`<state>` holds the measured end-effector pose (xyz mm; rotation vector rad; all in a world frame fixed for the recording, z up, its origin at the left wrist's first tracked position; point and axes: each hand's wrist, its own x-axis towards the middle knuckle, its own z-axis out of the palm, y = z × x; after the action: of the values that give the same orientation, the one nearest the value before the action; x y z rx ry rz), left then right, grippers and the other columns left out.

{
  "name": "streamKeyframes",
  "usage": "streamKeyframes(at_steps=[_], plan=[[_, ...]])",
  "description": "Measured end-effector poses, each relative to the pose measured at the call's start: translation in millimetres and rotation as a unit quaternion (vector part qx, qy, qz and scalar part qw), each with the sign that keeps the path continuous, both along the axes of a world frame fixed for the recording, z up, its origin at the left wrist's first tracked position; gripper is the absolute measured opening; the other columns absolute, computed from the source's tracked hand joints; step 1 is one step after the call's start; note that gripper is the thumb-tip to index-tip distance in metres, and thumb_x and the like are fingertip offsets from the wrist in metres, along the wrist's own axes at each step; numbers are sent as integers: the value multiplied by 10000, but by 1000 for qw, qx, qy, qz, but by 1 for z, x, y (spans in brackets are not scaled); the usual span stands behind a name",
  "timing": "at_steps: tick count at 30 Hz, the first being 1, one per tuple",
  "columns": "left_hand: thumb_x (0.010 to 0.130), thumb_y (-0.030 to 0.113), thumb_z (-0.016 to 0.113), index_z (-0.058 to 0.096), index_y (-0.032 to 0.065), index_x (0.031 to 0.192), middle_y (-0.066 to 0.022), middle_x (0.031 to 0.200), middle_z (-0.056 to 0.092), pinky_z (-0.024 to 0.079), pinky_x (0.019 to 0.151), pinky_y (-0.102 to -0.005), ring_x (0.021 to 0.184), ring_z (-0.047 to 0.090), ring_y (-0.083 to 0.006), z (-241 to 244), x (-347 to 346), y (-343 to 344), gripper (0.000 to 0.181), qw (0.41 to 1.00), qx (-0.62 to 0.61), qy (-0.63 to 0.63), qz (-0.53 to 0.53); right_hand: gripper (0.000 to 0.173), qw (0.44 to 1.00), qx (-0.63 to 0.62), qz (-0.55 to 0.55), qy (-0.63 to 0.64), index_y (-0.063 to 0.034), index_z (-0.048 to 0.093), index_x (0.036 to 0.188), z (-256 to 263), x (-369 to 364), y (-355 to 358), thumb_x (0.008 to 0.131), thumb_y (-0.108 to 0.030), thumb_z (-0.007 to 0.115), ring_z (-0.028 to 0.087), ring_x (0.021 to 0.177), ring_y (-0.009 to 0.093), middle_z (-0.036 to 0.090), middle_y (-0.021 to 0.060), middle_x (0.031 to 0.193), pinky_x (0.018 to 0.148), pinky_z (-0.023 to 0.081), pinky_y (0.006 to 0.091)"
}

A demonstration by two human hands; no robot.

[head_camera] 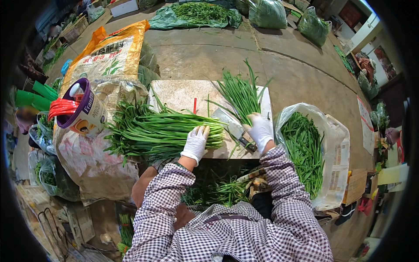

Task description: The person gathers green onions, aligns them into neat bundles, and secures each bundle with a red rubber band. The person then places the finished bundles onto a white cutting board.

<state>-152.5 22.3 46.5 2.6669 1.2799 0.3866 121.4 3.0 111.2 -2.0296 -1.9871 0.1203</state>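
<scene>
My left hand (196, 143), in a white glove, rests on the cut-end side of a large pile of green leafy stalks (154, 131), probably Chinese chives, lying across the left of a white board (183, 88). My right hand (260, 131), also gloved, is closed round the lower ends of a smaller bunch of stalks (238, 93), whose leaves point away from me. Between the hands a cleaver (234, 127) lies on the board, its dark handle close to my right hand. Beyond the pile lies a short red strip (195, 105).
A bucket (85, 111) holding red ties stands at the left on sacking, before an orange-edged sack (108, 62). A bag-lined plastic crate (338, 163) of greens (302, 150) is at the right. More stalks (229, 191) lie below the board. Filled bags (267, 14) stand farther off.
</scene>
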Motion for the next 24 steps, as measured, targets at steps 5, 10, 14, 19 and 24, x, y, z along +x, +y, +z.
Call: streamKeyframes(at_steps=[5,10,14,19,24], plan=[[564,213,800,410,48,1328,-155,1290,473,381,988,-425,1176,461,-328,-29,-6,4,873,997,75,0,-4,215,979,14,139,150,-71,674,991,-30,-86,31,810,-185,650,590,910,337,632,165,945,810,478,419],[624,281,759,454,106,1327,-105,1294,435,326,997,-449,1201,419,-278,-8,-9,-2,786,979,205,-1,17,91,980,5,192,44,-100,678,823,-65,-91,31,757,-131,623,592,847,329,628,114,847,742,491,421],[573,366,782,424,109,1379,-107,1276,441,278,1033,-443,1213,397,-279,17,-3,4,919,993,107,-4,57,123,961,-5,249,119,-94,694,862,-56,-81,35,783,-173,643,583,843,331,626,110,832,742,479,434],[528,464,790,459,129,1346,-75,1117,440,275,1029,-455,1148,407,-258,5,-2,2,944,981,177,46,71,154,938,-32,255,231,-76,699,885,-52,-73,41,742,-134,693,604,841,327,641,115,821,757,483,410],[588,309,785,388,180,1394,-93,1445,340,142,1126,-566,1367,264,-304,12,-6,4,908,988,102,113,15,119,930,-48,272,242,-84,705,879,-51,-76,41,765,-114,685,612,827,323,641,111,826,754,487,393]])
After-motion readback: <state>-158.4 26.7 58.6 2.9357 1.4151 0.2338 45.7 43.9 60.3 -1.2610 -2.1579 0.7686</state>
